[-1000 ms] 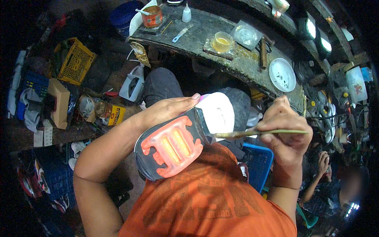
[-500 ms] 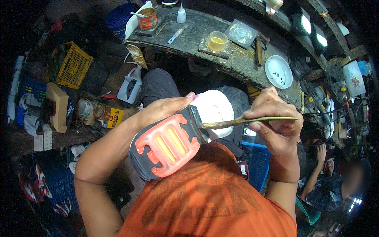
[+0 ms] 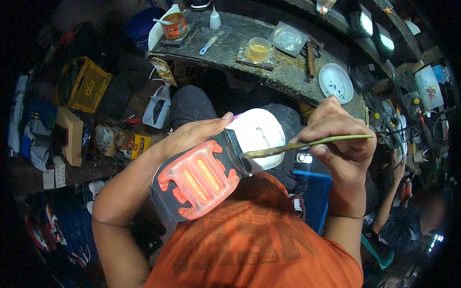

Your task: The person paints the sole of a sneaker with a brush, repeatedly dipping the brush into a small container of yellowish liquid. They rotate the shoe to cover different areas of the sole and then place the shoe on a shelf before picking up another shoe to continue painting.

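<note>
A shoe (image 3: 200,176) is held with its sole facing up, black with a raised orange tread piece at one end and white at the other. My left hand (image 3: 201,130) is closed round its far edge, thumb resting near the white part; the other fingers are hidden underneath. My right hand (image 3: 338,137) pinches a thin greenish stick or brush (image 3: 269,152), dark at its working end. That tip touches the black band beside the white part, and the pale green end sticks out past my knuckles.
Beyond my knees, a workbench (image 3: 230,41) carries a tub of amber liquid (image 3: 259,49), an orange can (image 3: 174,26), a white squeeze bottle (image 3: 214,20), a hammer (image 3: 310,58) and a white plate (image 3: 335,82). A yellow crate (image 3: 90,85) stands left; another person (image 3: 403,223) sits at right.
The tip of the stick has shifted slightly left and down along the black band. The shoe has moved a little left and down with my left hand. The other person's arm has risen.
</note>
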Available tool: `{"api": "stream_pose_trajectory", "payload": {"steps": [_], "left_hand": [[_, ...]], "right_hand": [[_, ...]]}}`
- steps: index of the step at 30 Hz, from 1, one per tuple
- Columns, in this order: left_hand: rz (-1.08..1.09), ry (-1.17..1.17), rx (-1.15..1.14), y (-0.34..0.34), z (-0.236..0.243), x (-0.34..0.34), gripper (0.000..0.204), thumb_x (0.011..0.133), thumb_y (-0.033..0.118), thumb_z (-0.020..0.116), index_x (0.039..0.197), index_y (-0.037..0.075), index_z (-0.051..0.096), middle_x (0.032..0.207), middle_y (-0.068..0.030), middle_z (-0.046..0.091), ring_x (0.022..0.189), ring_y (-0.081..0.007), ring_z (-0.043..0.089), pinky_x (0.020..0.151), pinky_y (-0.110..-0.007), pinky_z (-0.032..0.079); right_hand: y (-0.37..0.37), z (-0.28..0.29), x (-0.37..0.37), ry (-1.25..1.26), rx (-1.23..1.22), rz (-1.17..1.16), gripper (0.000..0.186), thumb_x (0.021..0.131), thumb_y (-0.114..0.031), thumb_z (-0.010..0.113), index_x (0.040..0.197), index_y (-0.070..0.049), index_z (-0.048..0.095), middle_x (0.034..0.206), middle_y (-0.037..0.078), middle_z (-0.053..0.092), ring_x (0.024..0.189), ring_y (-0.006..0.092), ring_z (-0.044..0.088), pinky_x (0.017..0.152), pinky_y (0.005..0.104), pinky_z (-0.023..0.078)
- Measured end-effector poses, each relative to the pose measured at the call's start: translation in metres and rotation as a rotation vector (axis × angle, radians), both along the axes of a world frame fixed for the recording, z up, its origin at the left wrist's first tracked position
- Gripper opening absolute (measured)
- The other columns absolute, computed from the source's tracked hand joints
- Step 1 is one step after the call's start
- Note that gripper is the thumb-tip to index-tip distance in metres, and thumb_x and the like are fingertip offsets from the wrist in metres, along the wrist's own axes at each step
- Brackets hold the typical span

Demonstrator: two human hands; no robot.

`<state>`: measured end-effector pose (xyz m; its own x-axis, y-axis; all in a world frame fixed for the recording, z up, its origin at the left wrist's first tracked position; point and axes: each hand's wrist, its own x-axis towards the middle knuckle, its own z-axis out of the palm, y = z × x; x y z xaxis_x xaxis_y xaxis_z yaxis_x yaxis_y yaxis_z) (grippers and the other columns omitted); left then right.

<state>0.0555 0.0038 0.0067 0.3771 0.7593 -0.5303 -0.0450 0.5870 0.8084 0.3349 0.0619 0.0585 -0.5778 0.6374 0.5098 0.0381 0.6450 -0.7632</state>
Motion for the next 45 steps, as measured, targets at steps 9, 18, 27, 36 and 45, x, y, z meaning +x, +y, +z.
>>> {"api": "stream_pose_trajectory", "payload": {"steps": [9,18,27,36,45], "left_hand": [[-0.12,0.092,0.137,0.001,-0.01,-0.009,0.047,0.109,0.036,0.04,0.142,0.004,0.052,0.12,-0.012,0.068,0.103,-0.0158,0.068,0.092,-0.029,0.056],[-0.059,-0.082,-0.008,0.003,-0.031,-0.009,0.05,0.11,0.036,0.039,0.135,-0.003,0.056,0.121,-0.0108,0.068,0.102,-0.0145,0.069,0.09,-0.028,0.056],[-0.05,-0.113,-0.029,0.007,-0.012,-0.003,0.053,0.107,0.042,0.044,0.133,-0.002,0.057,0.122,-0.011,0.067,0.106,-0.0142,0.068,0.092,-0.027,0.055],[-0.235,0.033,0.406,-0.002,-0.043,-0.023,0.054,0.106,0.025,0.049,0.154,0.005,0.036,0.143,-0.0154,0.055,0.124,-0.0212,0.059,0.107,-0.033,0.046],[-0.241,0.057,0.217,-0.008,-0.071,-0.032,0.067,0.096,0.013,0.059,0.156,0.004,0.031,0.143,-0.0204,0.053,0.125,-0.0302,0.059,0.109,-0.037,0.045]], "right_hand": [[0.01,0.002,0.005,-0.057,-0.087,0.198,0.018,0.073,-0.015,0.082,0.086,-0.005,0.076,0.08,0.006,0.072,0.075,0.0198,0.064,0.075,0.0345,0.041],[0.011,-0.001,-0.002,-0.086,-0.119,0.112,0.02,0.075,-0.02,0.081,0.088,-0.006,0.077,0.081,0.005,0.073,0.075,0.0195,0.064,0.077,0.0348,0.042],[0.023,-0.015,-0.01,0.072,-0.427,0.194,0.02,0.085,-0.012,0.077,0.099,0.001,0.073,0.095,0.009,0.072,0.089,0.017,0.066,0.08,0.0303,0.05],[0.026,-0.027,-0.01,0.094,-0.735,0.19,0.024,0.089,-0.018,0.075,0.1,0.003,0.071,0.092,0.009,0.072,0.088,0.0161,0.067,0.08,0.0296,0.052],[0.018,-0.023,-0.004,-0.02,-0.481,0.216,0.02,0.087,-0.018,0.076,0.096,0.0,0.074,0.092,0.01,0.073,0.083,0.0183,0.066,0.077,0.0324,0.05]]}}
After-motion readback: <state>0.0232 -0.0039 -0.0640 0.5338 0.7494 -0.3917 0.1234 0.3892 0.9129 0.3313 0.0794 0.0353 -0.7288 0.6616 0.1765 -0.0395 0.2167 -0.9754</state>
